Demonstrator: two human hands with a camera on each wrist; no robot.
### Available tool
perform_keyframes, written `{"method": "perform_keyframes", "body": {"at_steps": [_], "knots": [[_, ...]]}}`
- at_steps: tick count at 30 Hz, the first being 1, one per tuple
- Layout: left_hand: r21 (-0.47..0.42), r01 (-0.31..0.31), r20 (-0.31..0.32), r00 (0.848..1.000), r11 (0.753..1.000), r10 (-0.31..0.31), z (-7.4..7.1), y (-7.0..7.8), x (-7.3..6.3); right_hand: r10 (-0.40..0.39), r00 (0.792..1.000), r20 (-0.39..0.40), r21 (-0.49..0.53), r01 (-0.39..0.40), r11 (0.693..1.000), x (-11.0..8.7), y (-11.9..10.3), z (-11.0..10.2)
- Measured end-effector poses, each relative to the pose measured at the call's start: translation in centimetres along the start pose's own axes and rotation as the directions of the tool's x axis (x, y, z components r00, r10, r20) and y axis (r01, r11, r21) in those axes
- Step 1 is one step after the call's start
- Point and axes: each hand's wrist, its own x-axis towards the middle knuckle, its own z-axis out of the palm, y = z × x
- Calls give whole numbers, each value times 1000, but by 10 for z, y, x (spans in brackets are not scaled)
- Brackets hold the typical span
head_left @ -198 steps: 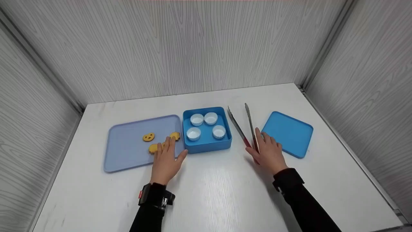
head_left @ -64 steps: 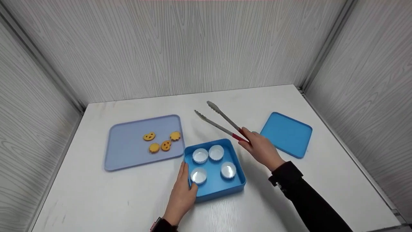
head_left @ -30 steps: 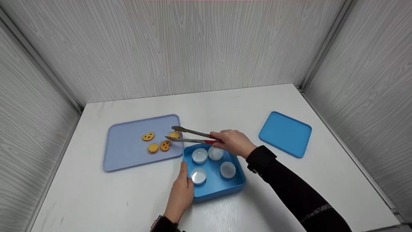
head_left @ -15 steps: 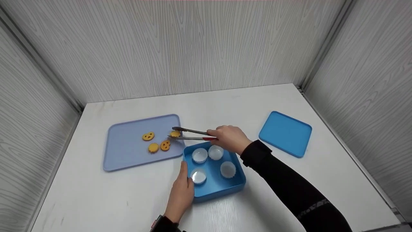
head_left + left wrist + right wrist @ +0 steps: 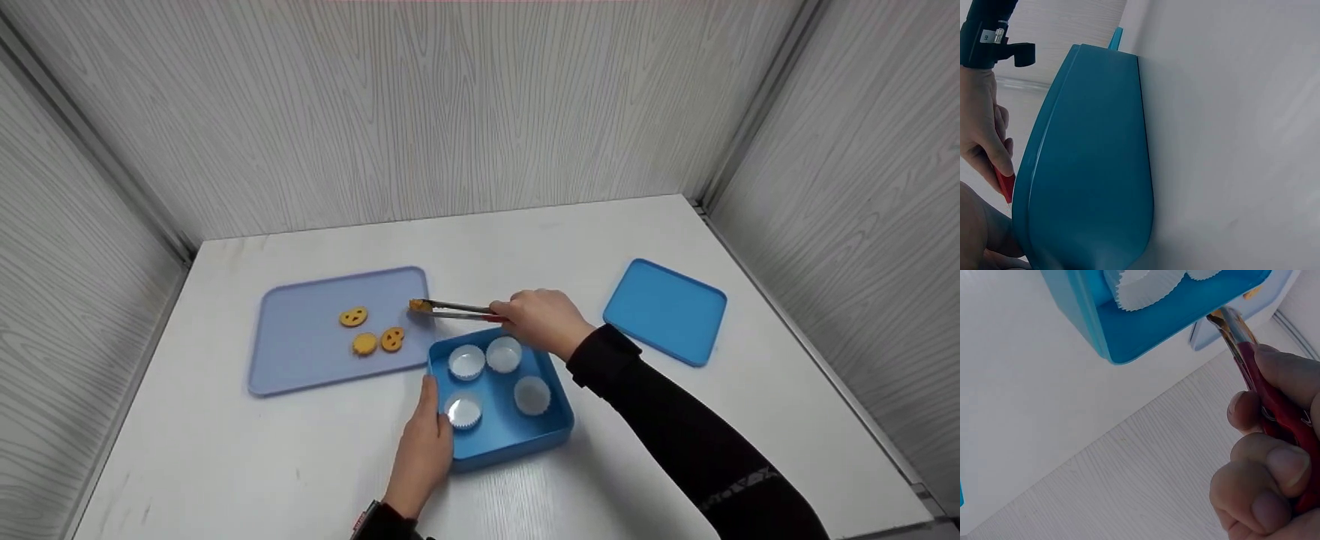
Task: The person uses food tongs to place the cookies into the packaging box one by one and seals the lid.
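My right hand (image 5: 546, 319) grips red-handled metal tongs (image 5: 465, 310) in a fist. Their tips pinch a small yellow-brown cookie (image 5: 420, 305) over the right edge of the lavender tray (image 5: 292, 367). On that tray lie two pretzel-shaped cookies, one (image 5: 353, 316) behind and one (image 5: 392, 339) in front, beside a round yellow cookie (image 5: 364, 344). My left hand (image 5: 422, 450) holds the left wall of the blue box (image 5: 517, 446), fingers along the outside and thumb at the rim. Several white paper cups stand inside it, such as the front-left cup (image 5: 463, 410).
A flat blue lid (image 5: 666, 311) lies at the right of the white table (image 5: 225, 465). Wood-grain panels (image 5: 450, 112) enclose the table at the back and both sides. The box's back left corner is close to the tray's front right corner.
The box was pulled nearer and the tongs picked up earlier. Within the last half second the tongs closed on the right-hand cookie and lifted it slightly; the tray slid a little right.
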Motion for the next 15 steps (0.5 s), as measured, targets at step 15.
{"method": "perform_keyframes", "body": {"at_steps": [15], "knots": [[17,-59,-31,998,998,59,1,-2,-5,24,999,-34,-16,-24,1000,-8,8,1]]}}
